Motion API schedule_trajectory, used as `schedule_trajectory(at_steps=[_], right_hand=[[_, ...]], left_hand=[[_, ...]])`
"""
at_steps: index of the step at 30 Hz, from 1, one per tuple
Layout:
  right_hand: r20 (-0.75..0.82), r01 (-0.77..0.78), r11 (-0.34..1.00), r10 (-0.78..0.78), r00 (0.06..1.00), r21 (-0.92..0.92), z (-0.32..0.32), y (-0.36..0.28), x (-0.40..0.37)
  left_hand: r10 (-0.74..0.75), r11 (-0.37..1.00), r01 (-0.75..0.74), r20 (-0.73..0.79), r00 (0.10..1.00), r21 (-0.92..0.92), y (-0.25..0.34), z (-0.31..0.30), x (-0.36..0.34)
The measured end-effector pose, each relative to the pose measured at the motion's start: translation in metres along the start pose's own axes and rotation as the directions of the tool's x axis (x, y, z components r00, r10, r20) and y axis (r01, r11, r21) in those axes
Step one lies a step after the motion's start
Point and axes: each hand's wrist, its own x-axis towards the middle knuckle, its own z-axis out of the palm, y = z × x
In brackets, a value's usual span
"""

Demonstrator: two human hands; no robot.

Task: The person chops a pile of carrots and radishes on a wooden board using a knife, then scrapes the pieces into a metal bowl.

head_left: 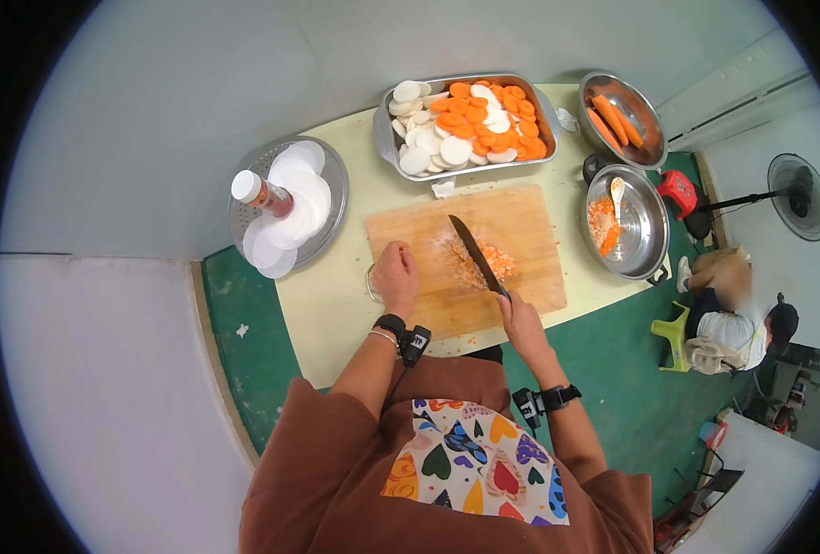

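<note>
My right hand is closed round the handle of a dark-bladed knife. The blade lies over a pile of finely chopped orange and white bits on the wooden cutting board. At the board's left edge rests my left hand, fingers curled in; whether it holds anything is hidden. A thin metal ring shows just left of it. Behind the board, a metal tray holds sliced carrot and white rounds.
A steel pan with chopped bits and a spoon stands right of the board. Behind it, a bowl holds carrots. On the left, a perforated plate carries white discs and a bottle. A seated person and a fan are far right.
</note>
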Motion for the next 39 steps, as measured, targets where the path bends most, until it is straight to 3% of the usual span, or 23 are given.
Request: schedule_trajectory(at_steps=[6,8,9,10,11,12,14,17,18,19,20,22,24,26,27,29,32,36,39], right_hand=[[-0.045,0.014,1.000,-0.015,0.999,-0.021,0.008,-0.001,-0.001],[-0.039,-0.004,0.998,0.002,0.999,-0.057,0.001,-0.010,-0.003],[-0.036,0.000,0.999,-0.002,0.999,-0.051,0.003,-0.011,-0.003],[-0.043,0.003,0.997,-0.007,0.999,-0.074,0.005,-0.011,-0.003],[-0.049,0.005,0.995,-0.009,0.999,-0.096,0.007,-0.010,-0.005],[-0.043,0.007,0.996,-0.011,0.999,-0.090,0.011,-0.007,-0.006],[-0.017,0.065,0.992,-0.067,0.998,-0.112,0.018,0.004,-0.002],[0.000,0.102,0.995,-0.102,0.995,0.013,0.020,0.015,0.002],[0.001,0.110,0.994,-0.110,0.994,0.020,0.018,0.008,0.003],[-0.016,0.014,0.998,-0.013,1.000,0.068,0.010,-0.002,0.002],[-0.025,-0.082,0.990,0.085,0.996,0.118,0.000,-0.014,-0.001],[0.006,-0.096,0.983,0.097,0.995,0.157,-0.006,-0.024,-0.005],[-0.128,0.126,0.986,-0.113,0.985,0.105,0.003,-0.014,-0.009],[-0.075,0.058,0.997,-0.055,0.996,0.042,0.007,-0.006,-0.007],[-0.032,-0.010,0.999,0.009,0.999,-0.031,0.008,-0.004,-0.006],[-0.046,-0.014,1.000,0.014,0.999,0.007,0.008,-0.003,-0.008],[-0.076,-0.020,1.000,0.021,0.997,0.016,0.019,0.005,-0.006],[-0.102,0.011,1.000,-0.008,0.995,0.021,0.020,0.010,-0.007],[-0.120,0.008,1.000,-0.006,0.993,0.016,0.022,0.015,-0.008]], left_hand=[[0.011,1.000,-0.011,0.011,1.000,0.029,0.001,0.000,0.001],[-0.126,0.992,0.127,0.026,0.992,-0.016,0.004,0.001,0.003],[-0.126,0.992,0.126,0.022,0.992,-0.009,0.008,0.004,0.008],[-0.167,0.938,0.151,-0.026,0.986,-0.312,0.013,0.010,0.016],[-0.220,0.797,0.145,-0.058,0.974,-0.586,0.018,0.013,0.021],[-0.221,0.802,0.145,-0.061,0.973,-0.579,0.038,0.005,0.028],[-0.205,0.490,0.131,0.032,0.978,-0.862,0.110,-0.042,0.051],[-0.116,0.433,0.030,-0.023,0.993,-0.901,0.178,-0.102,0.064],[-0.069,0.346,-0.040,-0.068,0.995,-0.937,0.193,-0.117,0.065],[-0.025,0.254,-0.107,-0.117,0.993,-0.961,0.203,-0.129,0.065],[-0.023,0.264,-0.114,-0.125,0.992,-0.958,0.208,-0.138,0.065],[-0.022,0.033,-0.084,-0.085,0.996,-0.996,0.214,-0.152,0.061],[-0.026,0.016,-0.077,-0.077,0.997,-0.997,0.221,-0.165,0.057],[-0.032,-0.076,-0.052,-0.050,0.998,-0.996,0.225,-0.174,0.054],[-0.035,-0.069,-0.058,-0.056,0.998,-0.996,0.225,-0.179,0.053],[0.121,-0.135,-0.107,-0.124,0.985,-0.985,0.225,-0.187,0.050],[0.159,-0.183,-0.174,-0.204,0.966,-0.968,0.226,-0.193,0.046],[0.126,-0.180,-0.153,-0.177,0.976,-0.972,0.227,-0.193,0.043],[0.100,-0.088,-0.137,-0.146,0.984,-0.987,0.222,-0.191,0.039]])
